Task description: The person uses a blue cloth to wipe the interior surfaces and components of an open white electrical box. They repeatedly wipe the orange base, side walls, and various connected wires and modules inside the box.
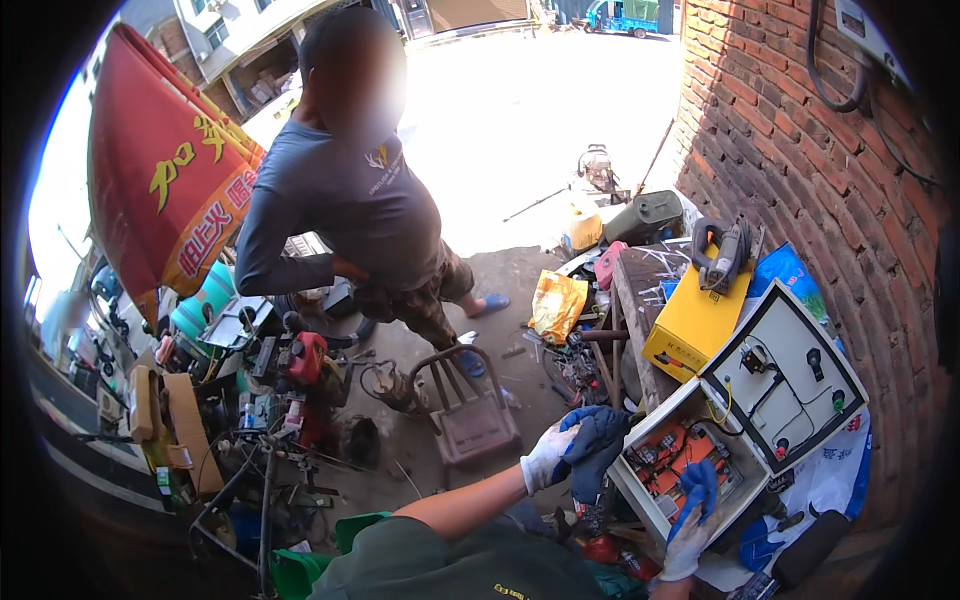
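My left hand (551, 454), in a white work glove with blue coating, grips a dark blue cloth (598, 450) beside an electrical control box. This metal box (651, 517) stands tilted with its door (796, 330) swung wide. Inside it an orange mounting plate (671, 442) carries black components and wiring. Switches and red and green fittings are fixed on the inner face of the door. My right hand (691, 525), gloved likewise, hovers over the box's lower edge with its blue fingers above the interior. Whether anything is between those fingers is not visible.
A yellow carton (686, 326) with a power tool (724, 259) on top sits behind the box. Past a brown metal-framed chair (476, 427) stands a person (345, 210). Machine parts and a red engine (307, 356) crowd the left. A brick wall (810, 172) rises on the right.
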A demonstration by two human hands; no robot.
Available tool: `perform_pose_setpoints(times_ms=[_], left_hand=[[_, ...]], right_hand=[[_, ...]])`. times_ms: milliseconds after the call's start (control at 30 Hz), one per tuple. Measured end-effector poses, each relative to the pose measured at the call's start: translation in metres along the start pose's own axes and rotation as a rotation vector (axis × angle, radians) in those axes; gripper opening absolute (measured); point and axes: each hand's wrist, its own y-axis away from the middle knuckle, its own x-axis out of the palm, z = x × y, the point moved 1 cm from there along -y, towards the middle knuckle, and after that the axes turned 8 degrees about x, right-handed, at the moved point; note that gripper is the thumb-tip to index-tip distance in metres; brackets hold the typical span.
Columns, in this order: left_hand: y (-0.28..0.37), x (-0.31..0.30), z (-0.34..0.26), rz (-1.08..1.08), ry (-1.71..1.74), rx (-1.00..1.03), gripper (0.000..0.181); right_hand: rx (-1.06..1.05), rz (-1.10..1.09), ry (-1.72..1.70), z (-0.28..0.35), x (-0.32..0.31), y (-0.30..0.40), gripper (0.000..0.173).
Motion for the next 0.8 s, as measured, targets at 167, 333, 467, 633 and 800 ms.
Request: perform_pose_setpoints(times_ms=[167, 333, 467, 633, 800], left_hand=[[0.028, -0.023, -0.001, -0.086, 0.383, -0.213, 0.054], [0.041, -0.094, -0.022, -0.154, -0.415, -0.142, 0.046], [0.029, -0.166, -0.022, -0.426, -0.511, -0.127, 0.028], [0.015, -0.25, 0.0, -0.506, -0.305, -0.393, 0.029], [0.038, -0.273, -0.004, -0.588, -0.621, -0.566, 0.052]], right_hand=[[-0.081, 0.4, 0.633, -0.035, 0.122, 0.004, 0.081], [0.11, 0.567, 0.926, -0.054, 0.167, 0.002, 0.063], [0.254, 0.431, 0.933, -0.025, 0.181, -0.005, 0.055], [0.24, 0.143, 0.861, -0.001, 0.175, 0.004, 0.05], [0.231, -0.045, 0.727, -0.024, 0.195, 0.014, 0.05]])
